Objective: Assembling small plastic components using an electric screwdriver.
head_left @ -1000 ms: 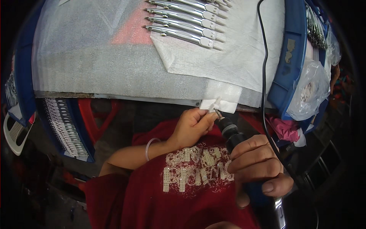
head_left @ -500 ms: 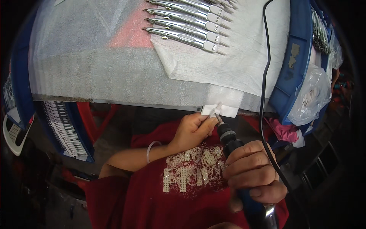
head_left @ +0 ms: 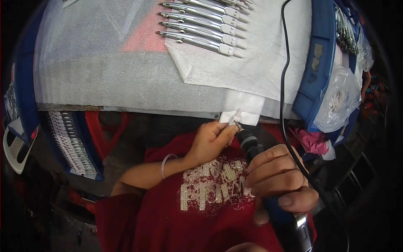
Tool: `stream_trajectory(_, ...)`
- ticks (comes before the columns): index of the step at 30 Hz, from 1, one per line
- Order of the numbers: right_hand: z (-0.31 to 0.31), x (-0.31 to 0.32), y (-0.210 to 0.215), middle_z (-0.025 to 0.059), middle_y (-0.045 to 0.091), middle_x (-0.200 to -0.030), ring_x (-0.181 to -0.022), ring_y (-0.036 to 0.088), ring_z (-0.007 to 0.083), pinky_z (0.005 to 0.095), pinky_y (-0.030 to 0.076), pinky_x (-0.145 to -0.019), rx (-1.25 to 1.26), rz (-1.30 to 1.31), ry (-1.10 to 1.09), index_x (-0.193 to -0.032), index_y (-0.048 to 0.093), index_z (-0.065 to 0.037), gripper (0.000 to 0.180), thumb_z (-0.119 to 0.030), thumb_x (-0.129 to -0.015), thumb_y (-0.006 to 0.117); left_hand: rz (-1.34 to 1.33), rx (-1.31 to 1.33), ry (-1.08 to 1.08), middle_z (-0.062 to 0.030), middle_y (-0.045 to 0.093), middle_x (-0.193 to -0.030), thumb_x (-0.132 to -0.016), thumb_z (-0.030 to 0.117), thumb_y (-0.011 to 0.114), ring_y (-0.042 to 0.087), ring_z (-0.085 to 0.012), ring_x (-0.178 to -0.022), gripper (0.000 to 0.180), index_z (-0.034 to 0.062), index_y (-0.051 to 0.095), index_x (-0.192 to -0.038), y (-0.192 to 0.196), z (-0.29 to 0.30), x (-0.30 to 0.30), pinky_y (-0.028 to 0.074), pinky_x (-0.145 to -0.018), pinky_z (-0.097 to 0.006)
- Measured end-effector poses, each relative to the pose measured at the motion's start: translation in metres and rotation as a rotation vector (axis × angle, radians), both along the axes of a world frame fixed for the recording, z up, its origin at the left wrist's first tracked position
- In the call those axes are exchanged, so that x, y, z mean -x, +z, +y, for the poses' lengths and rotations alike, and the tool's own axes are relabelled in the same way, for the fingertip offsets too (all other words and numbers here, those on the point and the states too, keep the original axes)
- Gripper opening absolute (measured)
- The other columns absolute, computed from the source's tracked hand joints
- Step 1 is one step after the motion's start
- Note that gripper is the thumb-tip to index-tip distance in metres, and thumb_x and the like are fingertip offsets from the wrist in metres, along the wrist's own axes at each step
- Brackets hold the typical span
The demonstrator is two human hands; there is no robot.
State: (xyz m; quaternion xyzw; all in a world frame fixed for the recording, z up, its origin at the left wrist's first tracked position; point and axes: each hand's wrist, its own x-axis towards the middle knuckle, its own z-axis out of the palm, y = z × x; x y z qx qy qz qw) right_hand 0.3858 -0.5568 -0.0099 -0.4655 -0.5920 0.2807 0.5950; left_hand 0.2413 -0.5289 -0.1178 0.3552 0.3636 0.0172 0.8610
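Observation:
My left hand [head_left: 210, 143] is closed at the table's front edge, thumb and fingers pinching a small pale part [head_left: 233, 120] with a tapered tip. Most of that part is hidden by the fingers and the tool. It rests against a folded white pad [head_left: 251, 119]. My right hand [head_left: 282, 178] wraps round a black and blue electric screwdriver [head_left: 253, 145], which slants up to the left. The screwdriver's bit meets the pale part beside my left thumb. Several silver drawing compasses [head_left: 197, 38] lie in a row further back, their light-coloured heads to the right.
White cloth [head_left: 243, 77] and grey foam sheet [head_left: 126, 80] cover the table. A black cable [head_left: 282, 80] hangs down past my right hand. Blue bins [head_left: 308, 80] stand at the right and left; clear plastic bags [head_left: 339, 98] sit by the right one. A red stool [head_left: 107, 134] shows below.
The screwdriver and my right hand have shifted slightly, with the tool's rear end swung a little right and down. My left hand keeps its pinch. The whole view has shifted slightly.

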Motion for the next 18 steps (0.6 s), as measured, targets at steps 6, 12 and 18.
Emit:
stream_trajectory(6, -0.014, 0.0, 0.002, 0.0058, 0.06, -0.073, -0.059, 0.063, 0.0183, 0.03, 0.053, -0.056, -0.031, 0.03, -0.08, -0.111, 0.037, -0.01, 0.052, -0.033, -0.081, 0.073, 0.014, 0.08, 0.0, 0.003, 0.054, -0.062, -0.095, 0.017, 0.054, 0.046, -0.0026, -0.055, 0.022, -0.0012, 0.067, -0.093, 0.009, 0.004, -0.005, 0.037, -0.049, -0.019)
stream_trajectory(12, -0.014, -0.006, 0.004, 0.006, 0.06, -0.072, -0.061, 0.064, 0.0199, 0.0316, 0.054, -0.058, -0.005, 0.025, -0.038, -0.108, 0.038, -0.01, 0.051, -0.033, -0.08, 0.074, 0.021, 0.173, 0.008, 0.0041, 0.054, -0.068, -0.095, 0.016, 0.054, 0.043, -0.0016, -0.057, 0.019, 0.0, 0.065, -0.098, 0.01, 0.005, -0.003, 0.032, -0.05, -0.016)
stream_trajectory(18, -0.017, -0.001, 0.001, 0.0062, 0.061, -0.073, -0.06, 0.064, 0.0203, 0.0324, 0.054, -0.058, -0.048, 0.033, -0.08, -0.105, 0.038, -0.01, 0.05, -0.031, -0.079, 0.075, 0.025, 0.16, 0.038, 0.0035, 0.053, -0.061, -0.095, 0.017, 0.055, 0.044, -0.0014, -0.054, 0.022, -0.0009, 0.066, -0.092, 0.011, 0.003, -0.007, 0.035, -0.048, -0.018)
